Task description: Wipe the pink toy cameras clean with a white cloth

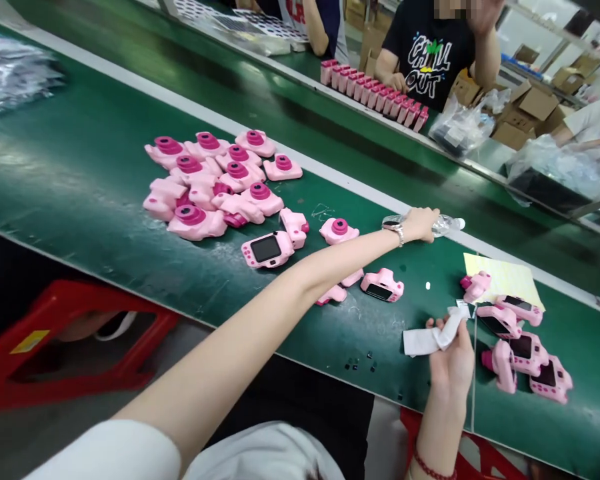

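Pink toy cameras (215, 183) heaped on the green surface (80, 173); a co-worker's row of cameras (375, 93) opposite, red stool (75, 340) below.

light: bright, even, overhead | glare: sheen on green belt (80, 167) | blur: left edge, far background soft | edges: wide-angle bend

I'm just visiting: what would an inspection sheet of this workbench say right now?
Surface: green belt, scuffed.
Job's things: white cloth in right hand; clear bottle under left hand.
Clutter: pile of pink toy cameras, more by yellow sheet; small dark bits.
Grippers: both hands closed on their items.
Cables: nothing seen.
Surroundings: red stool; co-worker in black shirt; cardboard boxes.
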Tool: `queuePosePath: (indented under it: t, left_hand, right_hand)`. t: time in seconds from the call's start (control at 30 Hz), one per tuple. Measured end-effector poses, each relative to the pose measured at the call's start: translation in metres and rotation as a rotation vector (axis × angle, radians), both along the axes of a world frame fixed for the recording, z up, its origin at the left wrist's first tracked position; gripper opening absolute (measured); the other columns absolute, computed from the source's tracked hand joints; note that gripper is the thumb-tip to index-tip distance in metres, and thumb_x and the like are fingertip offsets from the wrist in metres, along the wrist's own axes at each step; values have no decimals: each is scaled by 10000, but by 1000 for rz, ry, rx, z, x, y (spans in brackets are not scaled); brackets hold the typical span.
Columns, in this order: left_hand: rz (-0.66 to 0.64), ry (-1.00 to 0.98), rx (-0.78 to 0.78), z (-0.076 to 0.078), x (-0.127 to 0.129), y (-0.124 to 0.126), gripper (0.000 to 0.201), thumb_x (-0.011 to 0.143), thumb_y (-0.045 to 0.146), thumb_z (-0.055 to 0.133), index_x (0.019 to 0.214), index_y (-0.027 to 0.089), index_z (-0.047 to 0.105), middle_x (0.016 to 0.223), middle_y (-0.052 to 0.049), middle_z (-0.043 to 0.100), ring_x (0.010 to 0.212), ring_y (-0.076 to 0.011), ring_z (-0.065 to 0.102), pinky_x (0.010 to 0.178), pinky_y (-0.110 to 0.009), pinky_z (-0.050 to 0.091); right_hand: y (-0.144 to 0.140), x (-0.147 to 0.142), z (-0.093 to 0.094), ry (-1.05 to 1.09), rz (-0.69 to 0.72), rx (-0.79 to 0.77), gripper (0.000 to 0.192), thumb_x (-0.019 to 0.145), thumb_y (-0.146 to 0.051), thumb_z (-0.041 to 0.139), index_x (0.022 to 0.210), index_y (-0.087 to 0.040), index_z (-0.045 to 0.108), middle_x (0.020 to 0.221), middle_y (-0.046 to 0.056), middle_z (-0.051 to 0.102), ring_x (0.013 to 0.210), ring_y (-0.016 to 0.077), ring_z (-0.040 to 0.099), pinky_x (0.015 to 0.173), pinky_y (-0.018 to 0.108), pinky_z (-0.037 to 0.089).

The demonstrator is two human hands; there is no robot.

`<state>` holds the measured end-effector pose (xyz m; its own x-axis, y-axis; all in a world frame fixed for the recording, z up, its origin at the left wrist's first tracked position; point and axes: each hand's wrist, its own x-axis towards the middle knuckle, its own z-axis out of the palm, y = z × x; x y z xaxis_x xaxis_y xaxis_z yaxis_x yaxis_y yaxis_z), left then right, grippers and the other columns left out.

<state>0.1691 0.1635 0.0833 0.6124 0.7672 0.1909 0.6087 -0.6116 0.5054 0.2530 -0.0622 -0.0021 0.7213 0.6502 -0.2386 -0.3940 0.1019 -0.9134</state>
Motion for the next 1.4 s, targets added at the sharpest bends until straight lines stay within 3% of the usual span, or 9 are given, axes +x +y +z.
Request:
queuePosePath:
  t: [0.17,0.33,0.47,0.57,0.67,0.77,1.03,1.23,1.4]
  left_hand:
    - [6,-167,-38,-7,-16,27,755,829,320,781,1461,108,428,1355,-158,665,1246,-296,662,1042,-390,536]
    - [79,-503,-188,-28,-61,31,909,678,370,869,1438,148,422,1449,-186,604,1319,-338,617,1096,-479,493]
    - [74,-305,-292,-32,-105,2,991,668,489,854,1486,146,411,1486,-226,559,1326,-377,597,1057,-511,514]
    - [130,42,-203,-28,-134,-32,805,805,483,735,1455,82,479,1491,-257,535,1368,-413,535,1077,-557,487]
    - [-73,212,-53,-30,-152,-65,287,927,262,584,1132,119,724,1356,-172,656,1367,-351,519,1167,-542,406]
    - [-235,187,-22,-41,-154,-91,183,936,178,597,917,157,778,1235,-125,724,1276,-309,582,1204,-569,347]
    - [-244,-420,27,-49,-142,-138,183,1003,220,593,1078,156,748,1092,-93,809,965,-206,746,938,-402,556]
    - [-227,-621,-103,-37,-145,-156,176,948,241,683,1103,185,744,1063,-78,814,962,-192,765,882,-316,594]
    - [-206,-616,-276,-37,-150,-162,547,782,414,857,1262,208,692,1313,-134,714,1220,-276,675,1040,-426,560]
  right_hand:
    - [-25,4,2,12,-111,-38,421,699,-521,846,923,-206,679,789,-54,653,640,86,575,654,252,570]
    - [-20,-9,6,-44,-90,-55,439,711,-576,826,907,-216,668,788,-55,638,659,90,570,737,269,582]
    - [6,-33,12,-141,36,-41,426,767,-600,776,915,-223,642,846,-23,672,804,141,651,834,320,563]
    - [34,-49,15,-245,112,-27,417,818,-617,716,930,-227,617,923,7,693,867,172,664,819,330,525]
    - [62,-62,12,-406,155,-45,405,797,-601,725,910,-225,624,927,18,676,886,184,625,849,345,478]
    - [83,-68,1,-483,126,-85,377,777,-578,721,834,-224,604,864,11,625,873,186,567,884,355,441]
    - [74,-69,-21,-186,10,-148,434,779,-654,599,848,-250,455,746,-65,476,660,119,507,656,277,466]
    - [46,-88,-7,102,120,-153,484,685,-625,707,866,-233,488,691,-74,505,583,104,511,566,256,478]
    - [31,-96,15,191,163,-134,510,681,-613,768,896,-214,535,732,-61,550,633,101,546,593,240,483]
